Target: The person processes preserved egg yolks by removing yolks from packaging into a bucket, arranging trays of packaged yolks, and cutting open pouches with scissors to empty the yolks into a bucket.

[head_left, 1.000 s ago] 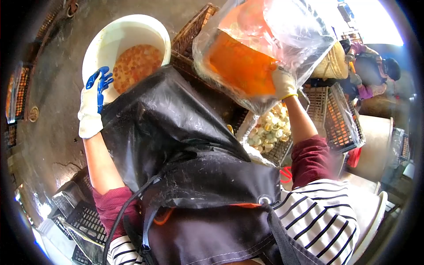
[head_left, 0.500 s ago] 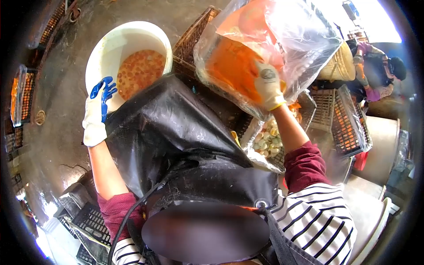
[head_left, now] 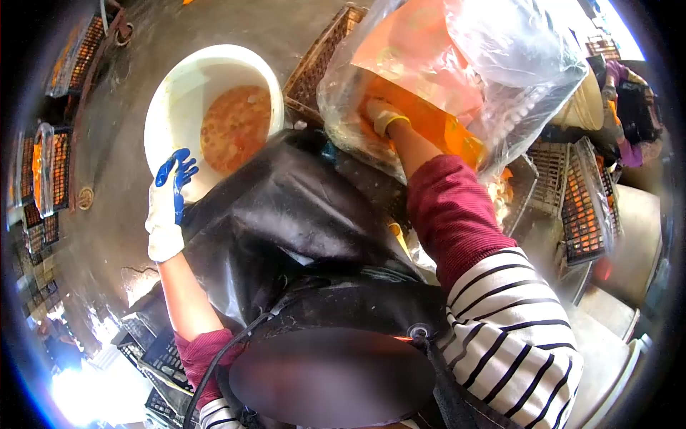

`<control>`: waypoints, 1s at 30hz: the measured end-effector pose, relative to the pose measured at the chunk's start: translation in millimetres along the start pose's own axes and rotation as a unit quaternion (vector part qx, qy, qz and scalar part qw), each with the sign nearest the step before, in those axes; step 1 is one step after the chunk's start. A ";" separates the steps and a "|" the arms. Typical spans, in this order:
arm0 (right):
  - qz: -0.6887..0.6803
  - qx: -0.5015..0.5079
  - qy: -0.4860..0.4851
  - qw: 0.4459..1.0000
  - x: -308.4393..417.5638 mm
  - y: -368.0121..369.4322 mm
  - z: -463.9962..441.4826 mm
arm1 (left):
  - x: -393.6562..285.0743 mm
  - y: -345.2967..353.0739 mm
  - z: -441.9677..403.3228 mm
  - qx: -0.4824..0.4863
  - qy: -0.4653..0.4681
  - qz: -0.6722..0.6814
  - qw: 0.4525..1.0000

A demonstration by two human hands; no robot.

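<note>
My left hand (head_left: 168, 204), in a white glove with blue-coated palm and fingers, is beside the near left rim of a white bucket (head_left: 168, 107). Its fingers are apart and hold nothing. Orange-red pieces in liquid (head_left: 237, 129) lie in the bucket. My right hand (head_left: 386, 116), in a white glove with a yellow cuff, reaches inside a clear plastic bag (head_left: 532, 68) with an orange-pink lining (head_left: 418, 43). Its fingers are hidden within the orange interior. A black apron (head_left: 307, 200) covers my lap.
Brown crate (head_left: 325, 61) behind the bucket. Black crate with orange contents (head_left: 584, 214) and a pale crate (head_left: 549, 171) at right. A person (head_left: 632, 114) is at the far right. More crates (head_left: 53, 168) stand at left. A dark hose (head_left: 214, 343) crosses my left side.
My right hand has moved left and deeper into the bag, so its fingers are now hidden. My left hand keeps its pose by the bucket. The view has shifted slightly.
</note>
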State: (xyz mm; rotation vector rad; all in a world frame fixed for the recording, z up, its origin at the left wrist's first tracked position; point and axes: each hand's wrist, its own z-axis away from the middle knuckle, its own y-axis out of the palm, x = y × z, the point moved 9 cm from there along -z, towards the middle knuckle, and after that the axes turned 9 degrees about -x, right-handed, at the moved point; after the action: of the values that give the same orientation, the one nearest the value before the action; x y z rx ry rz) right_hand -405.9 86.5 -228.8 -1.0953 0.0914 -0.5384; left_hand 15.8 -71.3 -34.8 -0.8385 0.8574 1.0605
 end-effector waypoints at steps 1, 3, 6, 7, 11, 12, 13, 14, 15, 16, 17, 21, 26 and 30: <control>0.025 0.003 -0.003 1.000 5.3 -1.7 15.5 | -1.2 1.7 0.1 0.002 -0.002 -0.009 1.000; 0.037 0.016 -0.013 0.999 26.1 -32.1 50.0 | -5.1 5.4 4.1 0.005 -0.007 -0.028 1.000; 0.016 0.037 -0.010 0.999 29.0 -52.1 77.6 | -1.1 2.6 0.1 0.000 -0.006 -0.014 1.000; 0.019 0.041 0.003 0.999 19.2 -41.9 80.5 | -0.6 2.2 -0.4 0.004 0.000 -0.008 1.000; 0.032 0.046 -0.058 0.997 34.8 -73.2 137.2 | -2.3 -0.8 3.4 0.003 0.017 0.005 1.000; -0.060 -0.012 -0.014 0.998 17.5 -70.5 135.7 | -4.5 -0.1 6.5 0.002 0.018 0.004 1.000; -0.155 -0.074 0.017 0.985 0.0 -68.0 135.8 | -5.7 -0.1 7.9 0.003 0.019 0.004 1.000; -0.263 -0.164 0.044 0.950 -7.4 -84.4 154.3 | -2.9 -1.5 5.2 0.015 0.021 0.023 0.999; -0.367 -0.252 0.070 0.893 -16.3 -100.1 176.7 | -3.3 -2.2 5.8 0.016 0.028 0.026 0.999; -0.366 -0.347 0.068 0.861 -19.7 -121.5 203.3 | -4.8 -1.7 6.3 0.018 0.035 0.029 0.999; -0.362 -0.439 0.065 0.820 -25.4 -141.1 229.5 | -6.3 -0.1 6.3 0.022 0.042 0.030 0.998; -0.213 -0.630 0.016 0.747 -48.4 -202.0 308.3 | -2.8 -0.5 -1.6 0.021 0.025 0.034 0.999; -0.172 -0.658 0.063 0.731 -74.6 -195.3 314.0 | 0.0 -2.1 -4.3 0.015 0.035 0.037 0.999; -0.526 -0.597 0.100 0.597 -96.8 -177.7 301.1 | -1.1 -4.1 -2.0 0.003 0.040 0.036 0.999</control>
State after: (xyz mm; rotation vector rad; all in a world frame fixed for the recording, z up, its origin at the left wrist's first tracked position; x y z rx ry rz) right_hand -456.2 316.6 47.0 -2.4234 -0.0377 -1.8548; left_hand 19.1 -74.5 -34.0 -0.8549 0.9640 1.0930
